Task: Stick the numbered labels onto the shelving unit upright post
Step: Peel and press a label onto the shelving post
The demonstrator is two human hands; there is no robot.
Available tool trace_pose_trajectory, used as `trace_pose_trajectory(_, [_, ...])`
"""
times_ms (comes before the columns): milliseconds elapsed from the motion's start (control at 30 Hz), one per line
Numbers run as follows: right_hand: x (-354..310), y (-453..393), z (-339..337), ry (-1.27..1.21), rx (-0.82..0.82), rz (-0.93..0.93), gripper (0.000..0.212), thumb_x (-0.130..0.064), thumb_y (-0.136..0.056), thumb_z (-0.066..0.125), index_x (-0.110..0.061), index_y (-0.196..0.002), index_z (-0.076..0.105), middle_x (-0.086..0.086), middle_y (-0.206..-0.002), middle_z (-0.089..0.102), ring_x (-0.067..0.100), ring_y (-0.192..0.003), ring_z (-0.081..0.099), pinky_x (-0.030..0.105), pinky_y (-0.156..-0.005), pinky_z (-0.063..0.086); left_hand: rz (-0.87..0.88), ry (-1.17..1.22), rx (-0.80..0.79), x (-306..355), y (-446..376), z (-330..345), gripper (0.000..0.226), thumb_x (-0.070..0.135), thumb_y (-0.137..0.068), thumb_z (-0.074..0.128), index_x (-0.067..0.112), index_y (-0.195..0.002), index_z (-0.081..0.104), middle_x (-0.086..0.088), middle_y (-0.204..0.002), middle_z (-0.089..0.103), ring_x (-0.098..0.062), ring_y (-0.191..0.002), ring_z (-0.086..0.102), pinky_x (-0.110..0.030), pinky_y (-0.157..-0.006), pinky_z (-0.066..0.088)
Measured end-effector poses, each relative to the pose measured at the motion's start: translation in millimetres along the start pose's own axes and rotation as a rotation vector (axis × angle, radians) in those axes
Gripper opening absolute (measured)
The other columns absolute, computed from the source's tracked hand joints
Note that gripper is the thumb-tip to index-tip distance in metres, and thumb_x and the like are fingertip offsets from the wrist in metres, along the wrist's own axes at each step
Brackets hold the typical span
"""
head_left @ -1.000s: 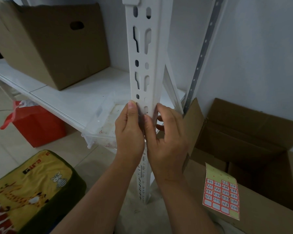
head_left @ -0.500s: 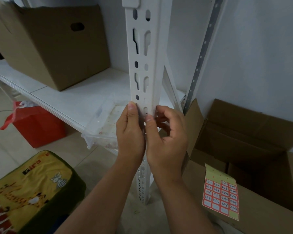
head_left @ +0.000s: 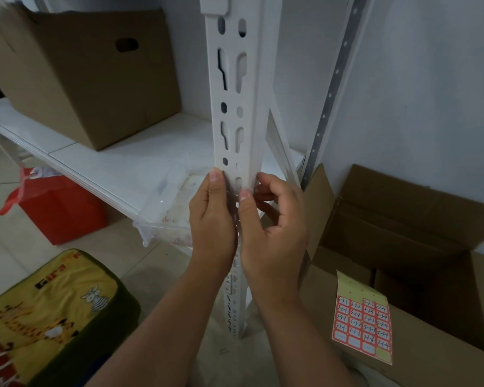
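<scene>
I had both hands at the white upright post (head_left: 236,107), level with the shelf (head_left: 118,160). My left hand (head_left: 211,219) lay along the post's front face, thumb stretched straight up and pressed flat against the metal beside a slot. My right hand (head_left: 274,227) wrapped the post's right edge, thumb on the front, fingers curled around to the side face. Whether a label sat under those thumbs I could not tell; nothing of it showed.

The label sheet (head_left: 362,321) lay on the flap of the open cardboard box (head_left: 419,213) to my right, well apart from the post, most of its red-framed stickers in place.

I judged the stickers thin, limp and nearly weightless, apt to curl and cling to a fingertip, so each is best lifted by a corner and held at its margin. The post looked stiff and smooth, though its slots leave only narrow solid strips for the adhesive.
</scene>
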State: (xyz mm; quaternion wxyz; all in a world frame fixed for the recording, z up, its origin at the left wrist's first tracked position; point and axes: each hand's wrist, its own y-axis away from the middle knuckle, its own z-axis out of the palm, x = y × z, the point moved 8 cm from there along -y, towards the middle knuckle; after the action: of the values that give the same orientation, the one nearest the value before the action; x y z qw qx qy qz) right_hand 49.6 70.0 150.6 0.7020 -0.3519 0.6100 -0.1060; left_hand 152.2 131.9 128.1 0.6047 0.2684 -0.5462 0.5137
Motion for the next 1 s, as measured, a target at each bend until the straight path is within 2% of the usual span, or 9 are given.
trace_pose_trajectory(167, [-4.0, 0.1, -0.1, 0.059, 0.032, -0.068, 0.018, -0.011, -0.090, 0.063, -0.007, -0.107, 0.064, -0.010, -0.101, 0.056, -0.003, -0.094, 0.059, 0.008, -0.079, 0.047, 0.017, 0.000, -0.003, 0.8, -1.8, -0.5, 0.038, 0.029, -0.103, 0.032, 0.015, -0.082, 0.060, -0.027, -0.092, 0.061, -0.019, -0.077, 0.061, -0.035, -0.069, 0.055])
trace_pose_trajectory(233, [-3.9, -0.2, -0.7, 0.067, 0.033, -0.078, 0.017, -0.011, -0.090, 0.064, -0.006, -0.106, 0.065, -0.009, -0.100, 0.057, -0.003, -0.093, 0.059, 0.008, -0.078, 0.048, 0.018, -0.001, -0.003, -0.4, -1.9, -0.7, 0.038, 0.030, -0.103, 0.032, 0.017, -0.081, 0.060, -0.024, -0.089, 0.062, -0.020, -0.078, 0.061, -0.035, -0.070, 0.054])
trace_pose_trajectory(400, [-2.2, -2.3, -2.0, 0.072, 0.020, -0.071, 0.014, -0.012, -0.090, 0.064, -0.008, -0.103, 0.065, -0.010, -0.099, 0.058, -0.005, -0.093, 0.058, 0.007, -0.078, 0.047, 0.016, -0.001, 0.025, -1.8, -1.9, -1.9, 0.039, 0.030, -0.103, 0.033, 0.026, -0.079, 0.063, 0.004, -0.077, 0.066, -0.012, -0.078, 0.063, -0.036, -0.074, 0.055])
trace_pose_trajectory(567, [-1.5, -4.3, -0.3, 0.079, -0.012, -0.065, 0.013, -0.014, -0.090, 0.064, -0.011, -0.102, 0.064, -0.013, -0.097, 0.056, -0.009, -0.092, 0.056, 0.005, -0.077, 0.045, 0.006, -0.004, 0.030, -0.6, -1.2, -2.1, 0.040, 0.031, -0.103, 0.033, 0.023, -0.080, 0.064, -0.007, -0.082, 0.065, -0.017, -0.080, 0.063, -0.042, -0.077, 0.055])
trace_pose_trajectory(667, [-0.4, -5.6, -1.2, 0.094, -0.018, -0.066, 0.012, -0.015, -0.089, 0.064, -0.011, -0.101, 0.065, -0.013, -0.096, 0.056, -0.008, -0.090, 0.055, 0.005, -0.076, 0.045, -0.004, -0.007, 0.034, -1.2, -0.6, -1.8, 0.039, 0.031, -0.104, 0.032, 0.021, -0.083, 0.064, -0.007, -0.084, 0.066, -0.017, -0.082, 0.064, -0.040, -0.078, 0.055])
trace_pose_trajectory(800, [0.9, -6.2, -0.6, 0.095, -0.031, -0.064, 0.011, -0.015, -0.090, 0.064, -0.011, -0.099, 0.065, -0.011, -0.096, 0.057, -0.005, -0.089, 0.056, 0.007, -0.077, 0.045, 0.001, -0.002, 0.034, -0.2, -0.2, -1.2, 0.039, 0.032, -0.104, 0.032, 0.019, -0.084, 0.064, -0.019, -0.090, 0.065, -0.021, -0.083, 0.063, -0.043, -0.078, 0.055])
trace_pose_trajectory(1000, [2.0, -4.7, -2.2, 0.092, -0.027, -0.064, 0.011, -0.014, -0.090, 0.064, -0.010, -0.100, 0.065, -0.010, -0.097, 0.057, -0.006, -0.091, 0.056, 0.007, -0.077, 0.046, -0.010, 0.013, 0.031, -1.1, 0.5, -0.3, 0.039, 0.031, -0.104, 0.032, 0.017, -0.083, 0.062, -0.010, -0.085, 0.063, -0.017, -0.080, 0.062, -0.036, -0.075, 0.054])
